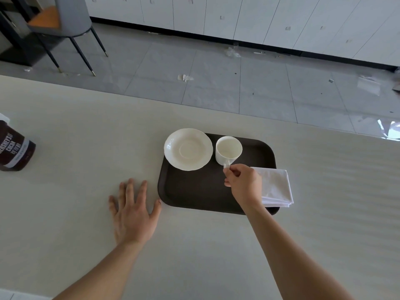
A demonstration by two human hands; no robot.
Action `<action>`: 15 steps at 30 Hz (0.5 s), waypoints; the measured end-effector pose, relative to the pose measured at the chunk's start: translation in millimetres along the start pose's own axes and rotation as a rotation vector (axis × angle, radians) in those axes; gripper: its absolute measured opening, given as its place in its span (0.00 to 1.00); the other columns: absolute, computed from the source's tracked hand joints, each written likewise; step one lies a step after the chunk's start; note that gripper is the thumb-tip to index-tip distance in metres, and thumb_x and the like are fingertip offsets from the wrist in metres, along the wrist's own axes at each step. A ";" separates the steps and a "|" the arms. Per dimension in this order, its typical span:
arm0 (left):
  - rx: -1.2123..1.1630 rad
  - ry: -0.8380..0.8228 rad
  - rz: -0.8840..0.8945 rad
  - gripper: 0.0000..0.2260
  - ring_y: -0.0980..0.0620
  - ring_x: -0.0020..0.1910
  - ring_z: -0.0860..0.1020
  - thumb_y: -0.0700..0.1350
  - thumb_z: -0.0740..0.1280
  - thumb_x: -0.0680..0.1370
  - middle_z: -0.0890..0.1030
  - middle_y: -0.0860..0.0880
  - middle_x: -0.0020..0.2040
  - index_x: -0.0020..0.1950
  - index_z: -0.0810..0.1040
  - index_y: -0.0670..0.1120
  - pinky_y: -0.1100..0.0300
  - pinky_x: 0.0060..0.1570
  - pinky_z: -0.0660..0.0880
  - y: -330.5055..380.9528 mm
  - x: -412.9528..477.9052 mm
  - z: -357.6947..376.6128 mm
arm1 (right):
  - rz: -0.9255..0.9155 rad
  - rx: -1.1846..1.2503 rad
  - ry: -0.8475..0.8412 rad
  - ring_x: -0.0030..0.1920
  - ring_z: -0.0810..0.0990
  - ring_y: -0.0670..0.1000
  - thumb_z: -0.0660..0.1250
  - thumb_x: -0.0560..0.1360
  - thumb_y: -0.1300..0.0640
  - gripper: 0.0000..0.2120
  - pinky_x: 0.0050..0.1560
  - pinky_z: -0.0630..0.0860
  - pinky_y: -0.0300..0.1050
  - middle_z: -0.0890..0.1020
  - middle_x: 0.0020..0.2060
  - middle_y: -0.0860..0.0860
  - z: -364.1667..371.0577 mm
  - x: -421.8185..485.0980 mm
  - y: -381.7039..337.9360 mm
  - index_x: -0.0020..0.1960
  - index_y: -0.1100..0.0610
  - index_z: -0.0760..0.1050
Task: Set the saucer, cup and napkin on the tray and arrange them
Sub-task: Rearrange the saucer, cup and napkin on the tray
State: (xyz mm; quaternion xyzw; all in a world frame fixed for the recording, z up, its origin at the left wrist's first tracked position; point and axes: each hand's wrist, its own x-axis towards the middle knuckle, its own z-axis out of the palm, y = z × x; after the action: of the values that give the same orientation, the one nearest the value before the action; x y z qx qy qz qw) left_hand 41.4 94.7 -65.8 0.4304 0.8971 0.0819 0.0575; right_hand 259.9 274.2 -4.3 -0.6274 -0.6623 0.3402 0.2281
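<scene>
The right hand (243, 184) pinches the handle of the cup (228, 150), which stands on the tray (194, 191) just beside the saucer (187, 148) — the napkin (276, 186) overhangs the tray's right edge. The left hand (133, 211) lies flat, fingers spread, on the worktop (86, 148) — thumb touching the tray.

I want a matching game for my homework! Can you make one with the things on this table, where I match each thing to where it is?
Things:
1. round white saucer
2. white handled cup
3. folded white napkin
4. brown cocoa tin

Places:
A. far left, off the dark brown tray
B. tray's right edge
C. tray's far-left corner
D. handle pinched by right hand

Pairs: 1-C, 2-D, 3-B, 4-A
</scene>
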 end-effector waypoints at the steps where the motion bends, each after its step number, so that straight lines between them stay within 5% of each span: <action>1: 0.003 0.001 -0.001 0.33 0.42 0.79 0.53 0.65 0.51 0.75 0.60 0.43 0.79 0.77 0.64 0.52 0.39 0.76 0.47 -0.2 0.5 0.6 | 0.003 0.002 0.000 0.35 0.85 0.46 0.71 0.78 0.53 0.08 0.38 0.77 0.35 0.86 0.36 0.50 0.5 0.2 -0.4 0.48 0.57 0.84; 5: 0.003 0.009 0.002 0.33 0.42 0.79 0.53 0.65 0.52 0.75 0.61 0.43 0.78 0.76 0.64 0.52 0.39 0.76 0.48 -1.2 0.8 2.3 | 0.006 0.013 0.001 0.35 0.85 0.45 0.71 0.78 0.52 0.08 0.36 0.75 0.33 0.86 0.36 0.50 1.5 -0.2 -0.2 0.49 0.56 0.84; 10: 0.015 -0.003 -0.002 0.33 0.42 0.79 0.53 0.65 0.51 0.75 0.61 0.43 0.79 0.76 0.64 0.52 0.39 0.76 0.48 -0.7 0.6 1.5 | 0.012 0.074 -0.032 0.35 0.85 0.44 0.72 0.77 0.52 0.08 0.43 0.83 0.41 0.86 0.37 0.47 -3.9 -0.4 1.2 0.51 0.55 0.84; 15: 0.003 0.017 0.001 0.33 0.42 0.79 0.54 0.65 0.52 0.75 0.62 0.43 0.78 0.76 0.65 0.51 0.39 0.75 0.49 -2.1 0.9 2.2 | 0.069 0.110 0.067 0.34 0.86 0.49 0.72 0.77 0.54 0.04 0.39 0.83 0.47 0.85 0.35 0.48 -40.0 -9.1 27.2 0.47 0.53 0.83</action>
State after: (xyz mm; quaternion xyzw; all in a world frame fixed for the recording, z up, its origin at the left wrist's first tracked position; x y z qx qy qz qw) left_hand 39.6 94.3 -68.4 0.4302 0.8974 0.0843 0.0494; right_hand 308.4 271.3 3.4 -0.6474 -0.6126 0.3624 0.2725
